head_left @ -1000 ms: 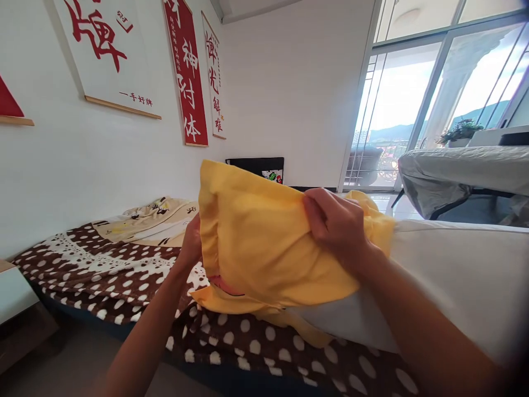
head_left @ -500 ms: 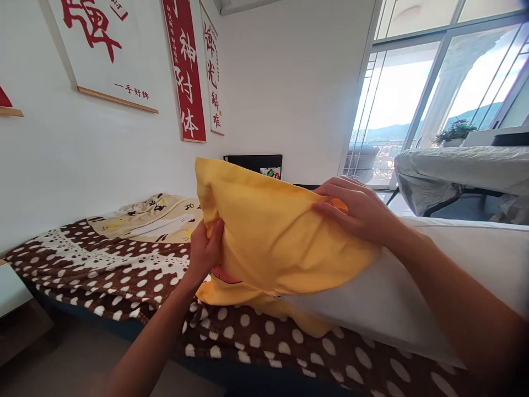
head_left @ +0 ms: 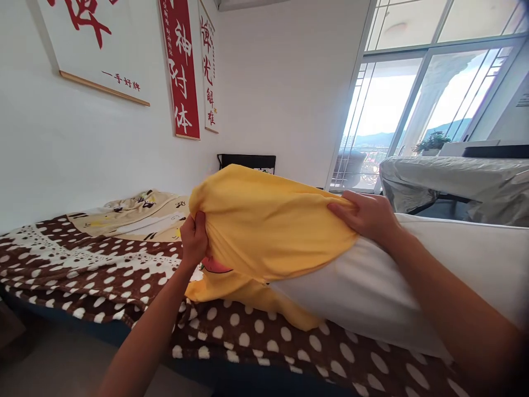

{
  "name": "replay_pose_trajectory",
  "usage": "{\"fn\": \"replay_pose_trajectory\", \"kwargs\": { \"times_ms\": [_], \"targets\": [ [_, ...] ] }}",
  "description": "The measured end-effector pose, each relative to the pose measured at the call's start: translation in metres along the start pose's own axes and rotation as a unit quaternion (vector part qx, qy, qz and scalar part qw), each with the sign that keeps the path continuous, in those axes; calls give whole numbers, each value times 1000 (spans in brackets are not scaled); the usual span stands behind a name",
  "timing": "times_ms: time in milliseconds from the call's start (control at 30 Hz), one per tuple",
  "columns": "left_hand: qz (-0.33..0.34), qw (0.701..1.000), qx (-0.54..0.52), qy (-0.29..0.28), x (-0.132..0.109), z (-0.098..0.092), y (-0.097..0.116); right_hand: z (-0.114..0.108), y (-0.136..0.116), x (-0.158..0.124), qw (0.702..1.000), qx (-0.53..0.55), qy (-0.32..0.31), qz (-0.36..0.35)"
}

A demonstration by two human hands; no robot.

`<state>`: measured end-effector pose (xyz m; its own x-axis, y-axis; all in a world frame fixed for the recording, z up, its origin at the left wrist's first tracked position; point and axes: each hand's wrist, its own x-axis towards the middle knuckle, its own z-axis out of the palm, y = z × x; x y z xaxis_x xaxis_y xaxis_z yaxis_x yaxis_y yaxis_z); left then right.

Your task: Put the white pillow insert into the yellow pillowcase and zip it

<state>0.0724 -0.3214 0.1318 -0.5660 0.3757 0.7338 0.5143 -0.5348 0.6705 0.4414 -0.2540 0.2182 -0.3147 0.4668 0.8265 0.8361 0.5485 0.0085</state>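
- Head view: compared with half a second ago, the left end of the yellow cover (head_left: 268, 220) no longer stands up as a flat, pointed corner; it is rounded over, and your right hand (head_left: 366, 215) now sits farther right in the view.
- Your left hand (head_left: 194, 237) pinches a bunched fold at the cover's left end, thumb uppermost; your right hand grips its far edge toward the right.
- The cover is mid-scene, drawn over the left part of the white cushion (head_left: 463, 259).
- It is smooth, soft-looking cloth, creased between your hands, with a red, dark-edged print (head_left: 217, 266) near the left one.
- A loose yellow flap (head_left: 248, 289) spreads below, on the plush brown blanket (head_left: 285, 350) with white dots.
- The cushion is plump and smooth.
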Motion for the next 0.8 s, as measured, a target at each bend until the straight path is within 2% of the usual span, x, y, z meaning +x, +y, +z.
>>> {"fn": "replay_pose_trajectory", "kwargs": {
  "times_ms": [100, 167, 233, 367, 467, 533, 667, 733, 800],
  "targets": [
    [-44, 994, -73, -63, 7, -4, -11, -2, 3, -1, 1000, -16, 6, -10],
    [-57, 991, -89, -80, 7, -5, -10, -4, 4, -2, 999, -32, 4, -19],
    [-54, 993, -80, -64, 4, -6, -2, -6, 3, -1, 998, -51, -5, -28],
    [-6, 998, -50, 24, -2, -4, 26, -11, 5, 1, 994, -100, -26, -21],
    [13, 995, -71, 67, 1, 7, 37, -17, 7, -1, 989, -143, 29, 14],
    [-21, 990, -112, 80, 3, 19, 34, -19, 8, -3, 986, -155, 54, 25],
    [-159, 959, -227, 55, 3, 42, 14, -17, 4, -8, 991, -131, 5, -8],
    [-197, 949, -243, 26, 1, 49, 9, -15, -9, -8, 993, -117, 6, -22],
    [-195, 953, -231, 14, 0, 52, 10, -12, -34, -5, 995, -91, 25, -29]
  ]
}}
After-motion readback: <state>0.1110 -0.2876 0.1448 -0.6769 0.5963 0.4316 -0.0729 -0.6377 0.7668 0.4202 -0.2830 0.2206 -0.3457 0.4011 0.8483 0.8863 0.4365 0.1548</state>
